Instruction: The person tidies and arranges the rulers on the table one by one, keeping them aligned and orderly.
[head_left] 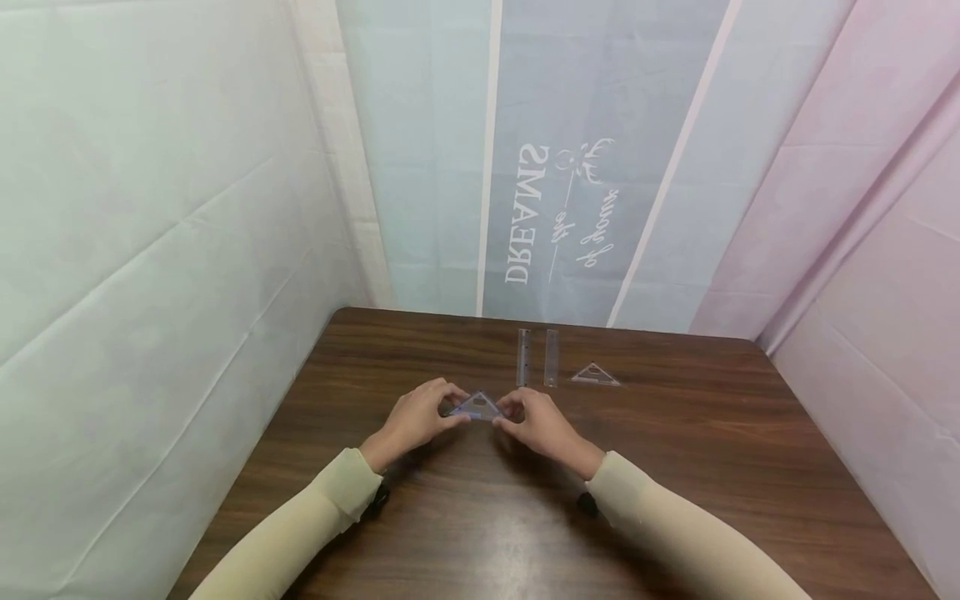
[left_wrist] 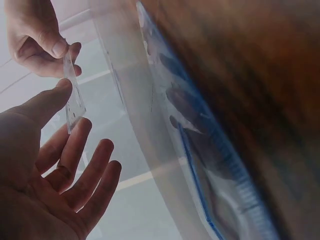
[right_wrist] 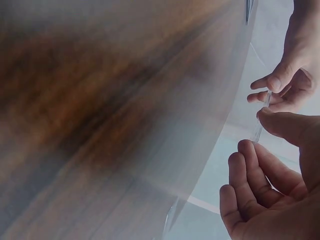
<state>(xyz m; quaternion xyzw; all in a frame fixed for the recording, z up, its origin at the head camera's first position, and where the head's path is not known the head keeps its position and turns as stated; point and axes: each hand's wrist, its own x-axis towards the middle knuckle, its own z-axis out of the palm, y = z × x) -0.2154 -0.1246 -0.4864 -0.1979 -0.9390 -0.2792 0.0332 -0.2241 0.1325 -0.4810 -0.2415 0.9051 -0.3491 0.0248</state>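
Both hands pinch a small clear plastic set square (head_left: 480, 408) by its opposite corners in the head view. My left hand (head_left: 422, 417) has thumb and fingertips on its left end; my right hand (head_left: 546, 427) grips the right end the same way. Seen edge-on in the left wrist view, the set square (left_wrist: 75, 102) looks like a thin clear strip between the hands. Close to that camera is a clear blue-edged piece (left_wrist: 200, 145), apparently on the table; its full outline is cut off. The set square (right_wrist: 258, 131) shows only as a sliver in the right wrist view.
Beyond the right hand, two clear rulers (head_left: 523, 357) lie side by side on the brown wooden table (head_left: 712, 467). A clear triangular set square (head_left: 596, 375) lies to their right. Fabric walls (head_left: 420, 167) border the table at the back and sides.
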